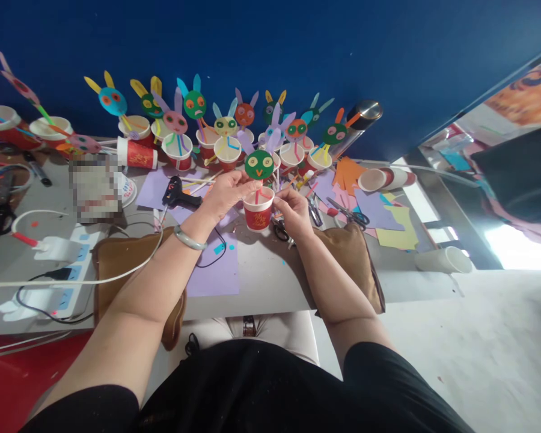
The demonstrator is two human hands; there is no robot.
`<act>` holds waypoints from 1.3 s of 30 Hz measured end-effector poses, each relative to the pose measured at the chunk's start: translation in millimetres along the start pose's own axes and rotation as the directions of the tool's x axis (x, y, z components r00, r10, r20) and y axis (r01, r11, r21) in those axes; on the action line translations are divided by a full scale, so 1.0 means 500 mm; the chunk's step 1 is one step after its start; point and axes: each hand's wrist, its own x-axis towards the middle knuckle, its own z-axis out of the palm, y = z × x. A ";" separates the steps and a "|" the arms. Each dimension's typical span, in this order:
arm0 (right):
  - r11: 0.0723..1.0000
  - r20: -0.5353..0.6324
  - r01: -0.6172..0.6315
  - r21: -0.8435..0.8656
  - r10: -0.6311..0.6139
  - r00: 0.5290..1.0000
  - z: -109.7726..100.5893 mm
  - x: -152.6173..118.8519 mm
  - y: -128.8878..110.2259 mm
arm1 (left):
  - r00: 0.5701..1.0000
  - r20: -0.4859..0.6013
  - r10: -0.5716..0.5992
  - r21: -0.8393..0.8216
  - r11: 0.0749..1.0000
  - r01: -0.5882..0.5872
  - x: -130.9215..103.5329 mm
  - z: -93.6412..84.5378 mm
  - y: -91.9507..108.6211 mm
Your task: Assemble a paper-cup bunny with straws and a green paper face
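A red paper cup [258, 218] with a white rim and gold print is upright between my two hands. A green paper rabbit head [258, 165] with round yellow eyes, an orange beak-like mouth and purple ears rises above it, and a pink-red strip shows at the cup's mouth. My left hand [228, 193] grips the cup's left side, thumb by the rim and fingers partly hidden. On the opposite side, my right hand [294, 210] pinches the cup near its rim. Just beyond stand several similar cups with paper rabbits [175, 141].
A black glue gun [180, 193] lies left of my hands, near a power strip [76, 270] with trailing cables. Scissors [354, 215] and coloured paper [394, 225] lie right. My forearms rest over brown cushions [351, 264]. A steel flask [363, 117] stands by the blue wall.
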 end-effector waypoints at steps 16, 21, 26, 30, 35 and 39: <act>0.999 0.146 -0.033 -0.021 0.035 0.989 0.003 0.005 0.005 | 0.997 -0.028 -0.077 -0.100 0.992 0.074 0.005 -0.006 -0.019; 0.997 0.006 0.005 -0.079 -0.004 1.000 -0.085 0.030 -0.050 | 0.994 -0.057 -0.091 -0.140 0.987 0.082 0.005 -0.004 -0.014; 0.862 -0.070 0.061 -0.503 -0.111 0.991 -0.193 0.031 -0.075 | 0.989 -0.085 -0.121 -0.114 0.987 0.111 0.006 -0.002 -0.012; 0.366 0.218 0.154 -0.918 0.141 0.966 -0.223 0.005 -0.061 | 0.983 -0.053 -0.174 -0.091 0.982 0.168 0.003 0.001 -0.008; -0.043 0.417 0.473 -0.880 0.407 0.813 -0.211 -0.019 -0.049 | 0.975 0.003 -0.224 -0.075 0.972 0.224 -0.003 0.005 -0.003; -0.100 0.558 0.654 -0.750 0.434 0.707 -0.209 -0.008 -0.045 | 0.977 0.016 -0.211 -0.083 0.974 0.211 -0.007 0.009 -0.003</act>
